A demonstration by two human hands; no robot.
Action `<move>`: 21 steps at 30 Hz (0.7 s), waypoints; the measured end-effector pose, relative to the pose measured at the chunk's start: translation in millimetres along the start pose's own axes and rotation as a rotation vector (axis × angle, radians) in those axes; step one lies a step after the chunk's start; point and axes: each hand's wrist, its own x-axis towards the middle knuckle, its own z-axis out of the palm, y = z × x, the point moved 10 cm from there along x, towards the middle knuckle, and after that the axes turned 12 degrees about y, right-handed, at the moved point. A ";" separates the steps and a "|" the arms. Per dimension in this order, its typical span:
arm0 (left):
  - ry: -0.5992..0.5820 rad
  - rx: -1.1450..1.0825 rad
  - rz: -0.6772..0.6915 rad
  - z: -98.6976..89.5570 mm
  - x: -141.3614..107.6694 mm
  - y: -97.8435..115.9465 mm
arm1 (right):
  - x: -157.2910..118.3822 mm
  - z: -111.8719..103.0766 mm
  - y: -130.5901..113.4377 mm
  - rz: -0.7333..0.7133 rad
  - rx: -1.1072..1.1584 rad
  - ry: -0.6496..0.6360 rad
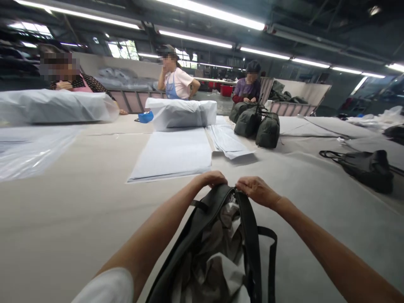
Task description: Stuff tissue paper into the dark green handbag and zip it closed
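A dark duffel bag (252, 248) lies unzipped on the table in front of me, its opening running lengthwise toward me. Crumpled grey and white stuffing (221, 252) fills the inside. At the bag's far end, my left hand (216, 178) is closed over the edge of the fabric, most of its fingers hidden behind it. My right hand (254, 188) pinches the other side of the opening by the end of the zipper; whether it has the zipper pull cannot be made out. A strap handle loops out at the right side of the bag.
White paper sheets (176, 149) lie beyond the bag, with a plastic-wrapped bundle (183, 112) behind. Several finished-looking dark bags (267, 129) stand at the far edge. Another dark bag (369, 168) lies to the right. Three people (179, 80) are across the table.
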 end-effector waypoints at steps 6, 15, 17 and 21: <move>-0.188 0.002 -0.114 19.8 7.3 -25.4 | 2.6 24.7 15.4 0.023 -0.024 -0.159; -0.350 -0.233 -0.006 55.8 13.9 -9.4 | -14.1 18.3 17.0 0.004 -0.164 -0.281; -0.362 -0.223 -0.001 56.9 17.1 -8.4 | -13.0 18.7 8.1 -0.063 -0.263 -0.302; -0.330 -0.174 0.009 55.0 24.0 -7.3 | -7.0 20.1 -1.2 -0.132 -0.366 -0.293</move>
